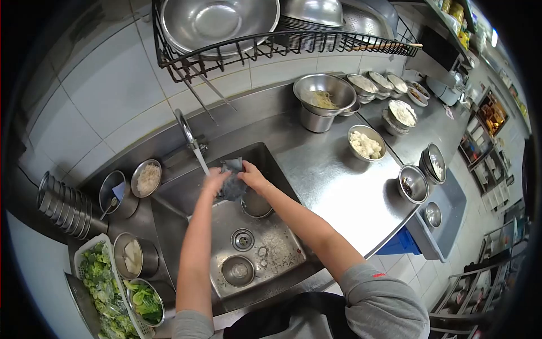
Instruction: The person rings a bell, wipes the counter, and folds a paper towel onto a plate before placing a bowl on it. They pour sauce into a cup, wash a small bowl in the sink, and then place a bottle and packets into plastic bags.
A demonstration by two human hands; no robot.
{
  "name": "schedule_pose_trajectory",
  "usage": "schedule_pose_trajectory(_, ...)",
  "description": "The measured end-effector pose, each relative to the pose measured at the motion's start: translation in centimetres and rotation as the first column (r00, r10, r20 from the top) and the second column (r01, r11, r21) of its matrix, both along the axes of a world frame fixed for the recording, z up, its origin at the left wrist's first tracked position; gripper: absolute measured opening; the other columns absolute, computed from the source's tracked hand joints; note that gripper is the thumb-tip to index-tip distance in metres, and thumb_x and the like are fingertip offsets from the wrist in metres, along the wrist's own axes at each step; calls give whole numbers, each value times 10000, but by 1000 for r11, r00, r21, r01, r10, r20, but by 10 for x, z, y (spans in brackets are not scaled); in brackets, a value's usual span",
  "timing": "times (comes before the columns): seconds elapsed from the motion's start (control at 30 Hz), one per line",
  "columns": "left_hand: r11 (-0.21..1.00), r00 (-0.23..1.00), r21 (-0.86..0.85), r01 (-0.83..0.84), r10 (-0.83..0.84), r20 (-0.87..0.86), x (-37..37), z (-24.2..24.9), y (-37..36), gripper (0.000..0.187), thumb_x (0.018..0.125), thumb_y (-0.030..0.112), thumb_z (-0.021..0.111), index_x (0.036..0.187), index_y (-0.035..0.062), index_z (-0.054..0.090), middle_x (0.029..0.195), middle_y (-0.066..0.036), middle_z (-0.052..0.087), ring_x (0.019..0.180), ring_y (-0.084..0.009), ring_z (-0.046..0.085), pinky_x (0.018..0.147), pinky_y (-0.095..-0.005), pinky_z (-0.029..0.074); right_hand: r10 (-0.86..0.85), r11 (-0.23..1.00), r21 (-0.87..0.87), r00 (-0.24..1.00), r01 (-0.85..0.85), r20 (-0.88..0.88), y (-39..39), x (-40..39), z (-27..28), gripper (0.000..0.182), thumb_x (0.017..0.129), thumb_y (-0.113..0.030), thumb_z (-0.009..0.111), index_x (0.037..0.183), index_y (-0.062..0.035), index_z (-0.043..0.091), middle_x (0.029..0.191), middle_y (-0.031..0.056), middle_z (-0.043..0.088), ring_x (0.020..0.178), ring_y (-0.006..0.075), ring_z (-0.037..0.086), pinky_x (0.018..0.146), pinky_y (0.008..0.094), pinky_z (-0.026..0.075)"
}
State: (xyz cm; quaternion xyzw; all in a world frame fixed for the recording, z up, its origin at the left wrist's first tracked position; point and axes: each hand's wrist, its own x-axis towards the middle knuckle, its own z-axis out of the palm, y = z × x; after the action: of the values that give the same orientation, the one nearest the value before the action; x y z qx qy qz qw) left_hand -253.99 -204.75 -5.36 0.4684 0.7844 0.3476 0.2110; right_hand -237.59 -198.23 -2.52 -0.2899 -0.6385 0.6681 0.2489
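Observation:
A dark grey cloth (231,185) hangs bunched between my two hands over the sink (224,257). My left hand (215,181) grips its left side, right beside the water stream (201,161) falling from the tap (186,127). On the other side, my right hand (253,176) has its fingers closed on the cloth's upper right edge. Below the cloth, a metal bowl (257,204) is partly hidden by it and my right forearm. Nearer to me in the basin, a small metal bowl (237,271) sits by the drain (243,240).
Left of the sink stand a basket of greens (107,288), metal pots (135,257) and stacked metal containers (65,206). Food bowls (366,143) line the right counter. Overhead, a black wire rack (293,42) holds large bowls. A grey tub (451,226) is beyond the counter's right edge.

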Motion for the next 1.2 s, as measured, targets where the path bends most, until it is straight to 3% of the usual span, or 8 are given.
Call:
schedule_pose_trajectory(0.27,984,831,-143,107,-167,-531,-5,100,-23,277,717,257,616,859,19,624,858,-184,600,842,-348,577,760,-386,456,29,720,691,992,67,-126,-7,-33,19,732,605,-77,666,1252,53,350,1259,209,438,1177,278,422,979,320,324)
schedule_pose_trajectory(0.6,974,993,196,-115,115,10,-32,105,-60,270,764,242,614,854,-13,620,836,-164,630,809,-299,613,725,-385,479,454,882,147,891,-449,-4,-13,-60,36,313,711,-173,652,945,27,594,832,76,618,757,153,564,703,275,446)
schedule_pose_trajectory(0.67,684,429,363,-633,-81,900,-39,76,-64,195,835,208,572,887,23,600,893,-119,628,771,-279,612,692,-398,488,273,957,125,958,-262,-83,-9,-68,22,244,746,-166,617,913,11,601,816,38,611,729,145,560,673,278,443)
schedule_pose_trajectory(0.8,758,-82,38,-652,-120,989,-9,29,-45,336,876,276,512,1124,49,505,1043,-107,587,1003,-246,535,934,-399,372,-102,916,374,986,145,-133,-53,-91,51,274,766,-257,601,774,17,589,713,188,599,650,319,589,611,371,441)
schedule_pose_trajectory(0.87,728,153,430,-534,-417,896,-54,-98,1,316,870,295,520,1064,46,545,1031,-86,588,957,-229,553,871,-386,424,-109,698,708,993,107,-42,-75,-89,68,303,820,-300,542,707,-20,569,706,209,581,681,380,576,606,435,436)
schedule_pose_trajectory(1.0,814,194,176,-554,-80,978,19,47,-33,274,850,272,554,1016,54,559,920,-58,601,809,-191,594,734,-320,493,-78,225,973,997,45,-28,-39,-70,47,288,855,-332,468,781,-74,573,717,192,613,658,331,615,587,434,489)
schedule_pose_trajectory(1.07,911,397,184,-369,-24,918,17,83,-44,194,831,222,568,928,55,592,841,-52,605,739,-154,579,688,-288,476,-311,504,854,894,-133,323,-25,-62,65,325,877,-355,439,837,-58,565,752,202,617,729,354,611,650,453,480)
schedule_pose_trajectory(1.2,847,829,393,-358,94,552,-4,98,-44,119,779,145,599,786,28,621,714,-7,573,687,-93,518,628,-231,404,338,868,297,912,-398,232,-9,-54,63,430,815,-359,548,1042,7,547,984,214,598,957,319,567,789,366,430)
